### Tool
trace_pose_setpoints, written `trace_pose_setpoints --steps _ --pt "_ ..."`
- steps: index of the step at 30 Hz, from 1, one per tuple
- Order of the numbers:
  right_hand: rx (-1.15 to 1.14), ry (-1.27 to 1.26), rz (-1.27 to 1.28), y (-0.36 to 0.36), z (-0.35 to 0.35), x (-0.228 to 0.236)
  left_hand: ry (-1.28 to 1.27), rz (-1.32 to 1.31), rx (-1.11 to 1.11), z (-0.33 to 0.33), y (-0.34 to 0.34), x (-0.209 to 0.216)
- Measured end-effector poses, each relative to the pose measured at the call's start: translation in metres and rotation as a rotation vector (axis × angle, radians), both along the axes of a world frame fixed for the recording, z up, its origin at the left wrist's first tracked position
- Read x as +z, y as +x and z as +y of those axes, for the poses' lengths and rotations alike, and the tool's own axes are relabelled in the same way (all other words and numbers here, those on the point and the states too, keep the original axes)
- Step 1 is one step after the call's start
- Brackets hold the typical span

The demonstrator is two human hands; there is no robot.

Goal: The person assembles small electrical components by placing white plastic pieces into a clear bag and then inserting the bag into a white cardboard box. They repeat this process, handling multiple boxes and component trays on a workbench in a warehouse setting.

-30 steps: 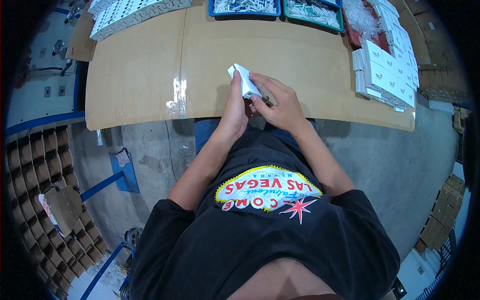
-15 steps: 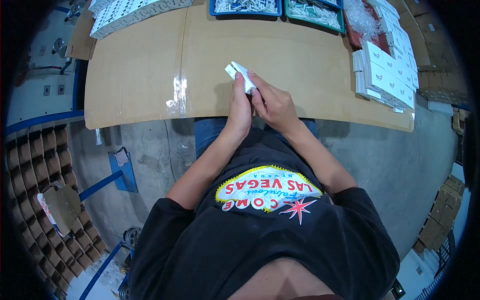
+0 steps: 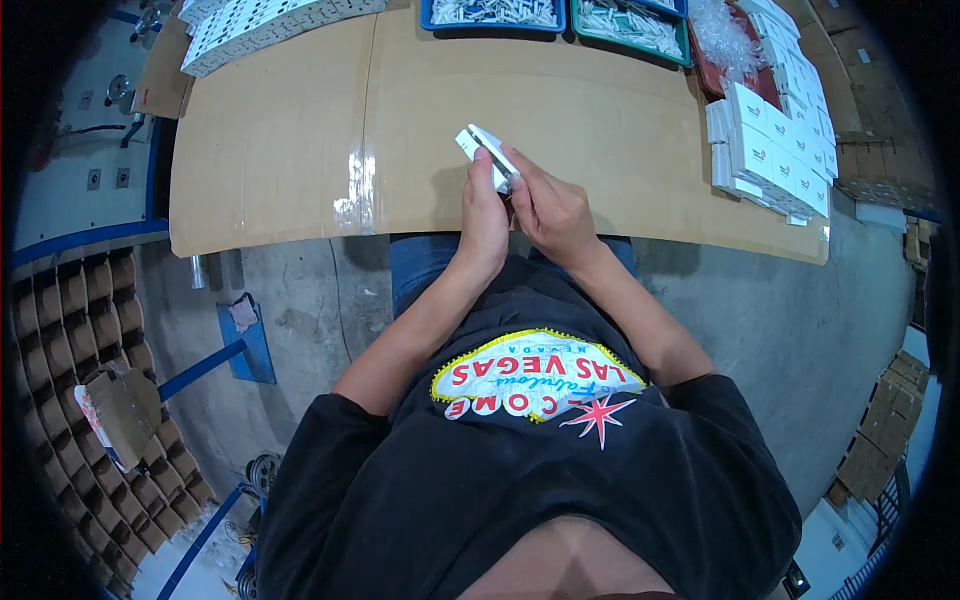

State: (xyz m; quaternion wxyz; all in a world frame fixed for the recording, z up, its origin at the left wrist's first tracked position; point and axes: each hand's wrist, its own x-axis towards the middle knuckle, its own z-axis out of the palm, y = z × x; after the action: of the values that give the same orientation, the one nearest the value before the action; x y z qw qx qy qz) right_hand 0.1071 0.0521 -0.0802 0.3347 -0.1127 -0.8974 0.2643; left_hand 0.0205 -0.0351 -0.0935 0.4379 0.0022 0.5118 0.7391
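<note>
A small white box (image 3: pixel 484 150) is gripped between both of my hands, just above the near part of the cardboard-covered table (image 3: pixel 270 150). A dark slit runs along its upper side, as if a lid or flap stands slightly apart. My left hand (image 3: pixel 484 218) is closed on its left side, with the thumb laid against it. The fingers of my right hand (image 3: pixel 552 208) wrap its right side. My palms and fingers hide the lower end, and whatever is inside does not show.
Stacked white boxes (image 3: pixel 775 150) stand at the table's right end, beside a red tray (image 3: pixel 712 78) with clear plastic bags. Blue (image 3: pixel 492 30) and green (image 3: pixel 640 55) trays of small white parts line the far edge. A long white block of boxes (image 3: pixel 270 30) sits far left.
Both hands have shifted very slightly right with the white box. The box has turned a little, and its dark slit shows wider and longer now.
</note>
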Motion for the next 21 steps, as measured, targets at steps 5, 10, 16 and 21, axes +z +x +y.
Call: trace_pose_setpoints --steps 5,10,16,21 --pt "0.071 -0.124 0.031 -0.002 0.004 0.008 0.102 -0.004 0.019 0.003 -0.002 0.012" --pt "0.003 -0.649 0.061 0.005 0.014 0.021 0.127 0.041 0.018 0.003 -0.006 0.022" --pt "-0.052 -1.067 -0.068 0.008 0.033 0.017 0.195 0.35 -0.019 -0.005 -0.013 0.023" --pt "-0.032 -1.294 -0.166 0.008 0.039 0.041 0.202 0.727 -0.145 -0.008 -0.015 0.017"
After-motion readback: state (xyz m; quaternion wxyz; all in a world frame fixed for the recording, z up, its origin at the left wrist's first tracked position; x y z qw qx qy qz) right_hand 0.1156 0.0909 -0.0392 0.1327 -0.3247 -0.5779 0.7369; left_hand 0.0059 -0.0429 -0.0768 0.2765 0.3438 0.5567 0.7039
